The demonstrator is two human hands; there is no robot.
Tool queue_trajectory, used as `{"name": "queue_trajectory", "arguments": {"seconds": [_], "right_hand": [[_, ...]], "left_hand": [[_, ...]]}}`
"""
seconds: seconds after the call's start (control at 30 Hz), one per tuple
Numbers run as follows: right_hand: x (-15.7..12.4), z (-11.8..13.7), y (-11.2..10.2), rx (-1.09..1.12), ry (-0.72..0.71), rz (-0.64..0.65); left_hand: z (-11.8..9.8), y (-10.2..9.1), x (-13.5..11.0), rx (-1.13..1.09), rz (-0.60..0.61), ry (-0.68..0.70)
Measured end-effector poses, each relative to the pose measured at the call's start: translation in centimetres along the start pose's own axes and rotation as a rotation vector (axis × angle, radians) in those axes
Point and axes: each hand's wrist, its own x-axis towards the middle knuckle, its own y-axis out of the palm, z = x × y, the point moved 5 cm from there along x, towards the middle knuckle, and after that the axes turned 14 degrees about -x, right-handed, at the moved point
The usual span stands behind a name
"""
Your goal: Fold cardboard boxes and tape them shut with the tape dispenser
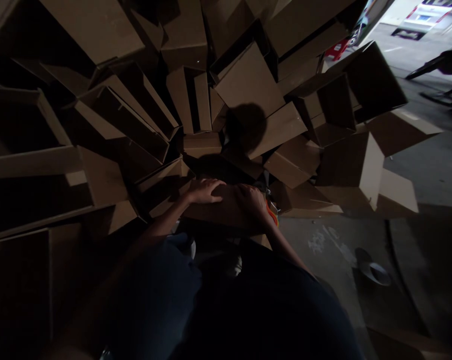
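Observation:
My left hand (205,191) lies flat, fingers stretched out, on top of a brown cardboard box (226,212) right in front of me. My right hand (253,197) rests on the same box a little to the right, fingers curled down over its top. A red and orange object (272,212) shows at the box's right edge, just under my right wrist; I cannot make out what it is. My dark trousers fill the bottom of the view.
A big heap of empty brown cardboard boxes (248,85) rises ahead and to the left, many open and tilted. Grey concrete floor (428,170) lies to the right, with a pale flat object (374,270) on it. A red stool (336,50) stands far back.

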Motion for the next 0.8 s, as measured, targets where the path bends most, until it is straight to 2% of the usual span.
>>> {"name": "queue_trajectory", "arguments": {"seconds": [0.13,0.47,0.8], "right_hand": [[0.0,-0.1,0.1,0.016,-0.002,-0.008],[-0.1,0.3,-0.4,0.024,0.003,0.02],[-0.2,0.2,-0.4,-0.004,0.02,0.022]], "left_hand": [[-0.4,0.1,-0.1,0.008,-0.035,-0.053],[-0.7,0.3,-0.2,-0.007,-0.073,-0.072],[-1.1,0.2,-0.3,-0.024,-0.063,-0.087]]}}
